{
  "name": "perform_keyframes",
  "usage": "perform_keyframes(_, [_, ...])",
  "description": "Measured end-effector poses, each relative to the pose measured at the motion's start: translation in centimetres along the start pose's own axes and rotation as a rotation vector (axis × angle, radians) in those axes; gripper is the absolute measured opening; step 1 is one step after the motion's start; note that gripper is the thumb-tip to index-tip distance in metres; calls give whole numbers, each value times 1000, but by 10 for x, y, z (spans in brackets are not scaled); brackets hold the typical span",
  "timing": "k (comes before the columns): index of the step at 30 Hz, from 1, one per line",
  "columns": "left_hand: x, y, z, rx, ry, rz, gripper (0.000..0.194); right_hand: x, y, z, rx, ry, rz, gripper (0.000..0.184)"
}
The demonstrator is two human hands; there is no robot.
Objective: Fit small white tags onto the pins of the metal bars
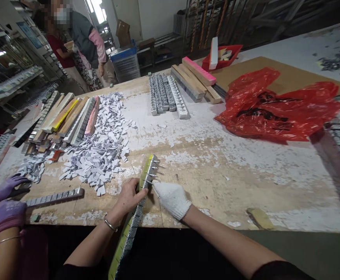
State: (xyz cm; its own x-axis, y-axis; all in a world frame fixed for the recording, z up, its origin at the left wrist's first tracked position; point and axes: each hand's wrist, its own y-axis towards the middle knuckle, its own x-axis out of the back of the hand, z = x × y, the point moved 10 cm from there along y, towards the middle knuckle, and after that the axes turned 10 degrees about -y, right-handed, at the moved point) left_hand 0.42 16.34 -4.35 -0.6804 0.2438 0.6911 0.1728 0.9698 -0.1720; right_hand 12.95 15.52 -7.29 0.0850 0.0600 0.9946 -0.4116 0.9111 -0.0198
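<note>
A long wooden strip [142, 196] edged in yellow-green and lined with small silver metal pieces lies lengthwise over the near table edge. My left hand [129, 198], bare with a bracelet at the wrist, is closed on its left side, thumb on top. My right hand [171, 198], in a white knit glove, is closed in a pinch at a small metal pin sticking out of the strip's right side. More pins [155, 168] jut from the strip's far end.
A heap of white paper slips [102, 146] lies left of centre, beside stacked wooden strips [61, 120]. Silver-lined strips [165, 95] and a red plastic bag [277, 105] lie further back. A co-worker's purple-gloved hands [7, 202] hold another strip [55, 197]. People stand at the far left.
</note>
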Motion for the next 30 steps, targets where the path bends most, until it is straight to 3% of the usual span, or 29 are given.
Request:
perform_keyframes(3, [0, -2, 3, 10, 16, -53, 19, 2, 3, 0, -7, -11, 22, 19])
perform_keyframes(10, [-5, -5, -4, -116, 97, -174, 14, -5, 4, -2, 7, -15, 81, 18])
perform_keyframes(21, [-12, -2, -4, -160, 137, -159, 17, -2, 18, 5, -4, 14, 133, 20])
perform_keyframes(25, [13, 23, 9, -72, 55, -120, 26, 11, 14, -12, -41, 54, 75, 30])
perform_keyframes(30, [86, 64, 26, 66, 345, -387, 20, -1, -10, -46, -172, 194, 80, 42])
